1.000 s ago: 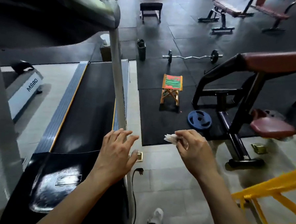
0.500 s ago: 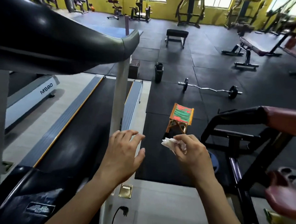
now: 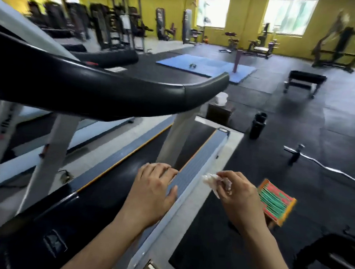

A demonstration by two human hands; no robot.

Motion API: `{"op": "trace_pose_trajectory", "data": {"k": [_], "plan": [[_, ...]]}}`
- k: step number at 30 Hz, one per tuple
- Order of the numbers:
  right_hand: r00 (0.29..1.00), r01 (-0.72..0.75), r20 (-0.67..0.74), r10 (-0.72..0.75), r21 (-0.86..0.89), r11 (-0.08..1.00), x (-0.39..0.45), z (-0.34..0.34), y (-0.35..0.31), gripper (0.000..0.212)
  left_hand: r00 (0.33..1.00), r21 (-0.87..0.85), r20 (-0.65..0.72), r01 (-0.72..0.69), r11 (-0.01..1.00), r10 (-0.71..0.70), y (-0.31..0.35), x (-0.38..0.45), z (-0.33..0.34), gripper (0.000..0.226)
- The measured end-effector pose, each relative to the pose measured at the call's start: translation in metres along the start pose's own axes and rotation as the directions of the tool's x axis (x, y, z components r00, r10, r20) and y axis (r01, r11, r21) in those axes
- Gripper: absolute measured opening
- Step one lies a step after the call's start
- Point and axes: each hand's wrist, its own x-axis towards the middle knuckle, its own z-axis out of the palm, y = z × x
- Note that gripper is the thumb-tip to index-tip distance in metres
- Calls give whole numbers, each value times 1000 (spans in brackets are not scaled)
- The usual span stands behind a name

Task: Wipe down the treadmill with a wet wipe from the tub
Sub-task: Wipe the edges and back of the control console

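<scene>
Two hands over treadmill [image 3: 197,168] side rail | left hand [image 3: 153,192] released, fingers loose, holding nothing | right hand [image 3: 236,196] pinching crumpled white wipe [image 3: 210,180] | striped stool [image 3: 275,203] right

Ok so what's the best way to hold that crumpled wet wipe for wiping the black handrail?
Probably bunch the wet wipe into the right hand's palm rather than the fingertip pinch it has now, loose end sticking out. Then come down onto the black handrail from above: its rounded top suits a wrapped palm.
</scene>
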Motion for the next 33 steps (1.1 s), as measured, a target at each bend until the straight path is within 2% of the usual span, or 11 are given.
{"op": "trace_pose_trajectory", "data": {"k": [4, 8, 12, 15, 20, 24, 27, 29, 31, 33], "plan": [[988, 106, 99, -116, 104, 989, 69, 6, 10, 12, 988, 86, -29, 153, 985, -151, 17, 26, -4, 40], [956, 222, 150, -254, 199, 954, 124, 19, -15, 13, 962, 188, -96, 268, 945, -254, 14, 41, -18, 38], [914, 333, 111, -390, 344, 878, 174, 32, -60, 21, 922, 234, -210, 371, 899, -326, 4, 59, -45, 37], [887, 407, 31, -461, 423, 810, 206, 37, -99, 30, 882, 233, -282, 446, 865, -378, -7, 76, -64, 37], [803, 572, -131, -581, 442, 691, 250, 41, -141, 34, 789, 177, -396, 567, 804, -470, -28, 99, -77, 43], [770, 605, -139, -622, 468, 644, 287, 53, -156, 32, 707, 180, -474, 661, 729, -524, -34, 106, -89, 47], [691, 659, -109, -715, 500, 562, 309, 71, -171, 29, 634, 194, -553, 729, 656, -540, -37, 115, -99, 49], [621, 675, -39, -783, 534, 509, 323, 84, -181, 27, 594, 224, -586, 772, 594, -551, -37, 123, -103, 50], [545, 677, 11, -838, 585, 447, 338, 95, -192, 22, 571, 274, -599, 805, 526, -561, -38, 135, -108, 51], [455, 704, 2, -891, 612, 361, 354, 105, -206, 18, 561, 330, -598, 823, 462, -573, -40, 149, -115, 52]]}}
